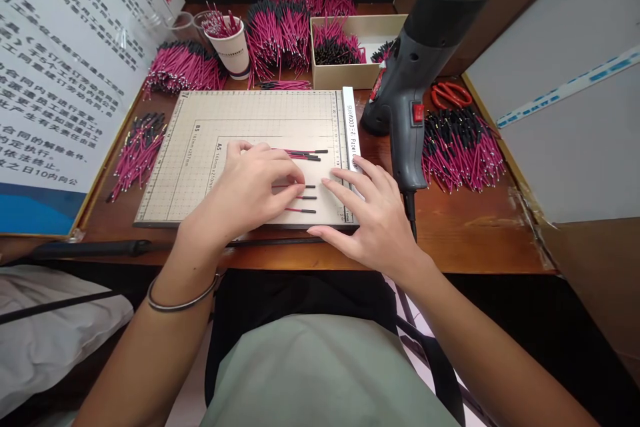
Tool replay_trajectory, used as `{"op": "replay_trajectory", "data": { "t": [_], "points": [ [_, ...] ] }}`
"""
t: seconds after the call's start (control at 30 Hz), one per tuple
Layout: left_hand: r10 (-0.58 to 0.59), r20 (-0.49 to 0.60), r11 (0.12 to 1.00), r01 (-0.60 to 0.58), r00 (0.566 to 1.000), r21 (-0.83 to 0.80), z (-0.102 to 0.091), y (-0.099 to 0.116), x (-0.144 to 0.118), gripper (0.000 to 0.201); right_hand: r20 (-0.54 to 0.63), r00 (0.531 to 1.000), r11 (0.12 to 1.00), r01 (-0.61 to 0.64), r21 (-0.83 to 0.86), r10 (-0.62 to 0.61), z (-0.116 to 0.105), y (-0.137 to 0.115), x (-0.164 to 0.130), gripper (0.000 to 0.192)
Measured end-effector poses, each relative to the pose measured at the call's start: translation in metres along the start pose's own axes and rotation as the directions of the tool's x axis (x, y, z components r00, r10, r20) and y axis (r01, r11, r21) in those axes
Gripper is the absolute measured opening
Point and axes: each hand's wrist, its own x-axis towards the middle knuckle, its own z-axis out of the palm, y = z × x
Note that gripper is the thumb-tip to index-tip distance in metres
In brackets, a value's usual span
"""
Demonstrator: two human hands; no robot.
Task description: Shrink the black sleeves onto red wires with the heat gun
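Observation:
My left hand (260,180) is over the paper trimmer board (240,107), thumb and forefinger pinched on a thin magenta wire (311,186) whose black-sleeved end sticks out to the right. Below it on the board lie two more such wires, among them the lowest wire (307,211), roughly parallel. Several wires (310,155) lie close together just above the fingertips. My right hand (373,213) is open with fingers spread, over the board's right edge near its white ruler strip (351,127). It holds nothing, and its fingertips are right of the black wire ends.
A heat gun (415,80) stands nose-down right of the board. Wire bundles lie at the right (463,150), left (140,150) and back (280,33). A paper cup (233,53) of wires, a cardboard box (360,73) and red-handled tool (451,95) stand around the board.

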Motion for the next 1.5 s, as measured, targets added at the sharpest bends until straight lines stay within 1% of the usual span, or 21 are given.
{"op": "replay_trajectory", "data": {
  "t": [0.07, 0.2, 0.3, 0.4, 0.63, 0.83, 1.03, 1.37, 1.5],
  "points": [
    [-0.018, -0.025, 1.0, 0.019, 1.0, 0.017, -0.001, -0.001, 0.001, 0.02, 0.003, 1.0, 1.0, -0.012, -0.015, 0.012, 0.0, 0.0, 0.0, 0.069],
    [-0.084, -0.107, 0.991, 0.095, 0.991, 0.096, -0.003, 0.001, 0.008, 0.021, 0.023, 0.999, 0.999, -0.028, -0.037, 0.029, 0.0, -0.001, 0.001, 0.074],
    [-0.096, -0.137, 0.983, 0.115, 0.986, 0.144, -0.003, 0.003, 0.015, 0.021, 0.037, 0.999, 0.998, -0.033, -0.044, 0.034, -0.001, -0.002, 0.001, 0.081],
    [-0.08, -0.139, 0.981, 0.103, 0.987, 0.163, 0.0, 0.005, 0.02, 0.02, 0.052, 0.997, 0.997, -0.055, -0.058, 0.058, -0.001, -0.002, 0.002, 0.086],
    [-0.05, -0.155, 0.985, 0.075, 0.987, 0.154, 0.008, 0.007, 0.028, 0.023, 0.094, 0.993, 0.996, -0.069, -0.055, 0.074, -0.002, -0.003, 0.002, 0.075],
    [-0.034, -0.124, 0.989, 0.052, 0.992, 0.138, 0.005, 0.005, 0.026, 0.024, 0.096, 0.994, 0.997, -0.052, -0.048, 0.057, -0.003, -0.003, 0.002, 0.075],
    [-0.008, -0.167, 0.99, 0.031, 0.986, 0.141, 0.003, 0.002, 0.024, 0.022, 0.135, 0.989, 0.998, -0.065, -0.025, 0.068, -0.003, -0.001, 0.002, 0.079],
    [-0.021, -0.145, 0.983, 0.046, 0.989, 0.177, 0.004, 0.004, 0.03, 0.025, 0.092, 0.995, 0.998, -0.041, -0.038, 0.044, -0.003, -0.002, 0.002, 0.077],
    [-0.004, -0.143, 0.985, 0.028, 0.99, 0.168, 0.005, 0.002, 0.03, 0.026, 0.111, 0.993, 0.998, -0.045, -0.037, 0.049, -0.003, -0.001, 0.002, 0.076]
  ]
}}
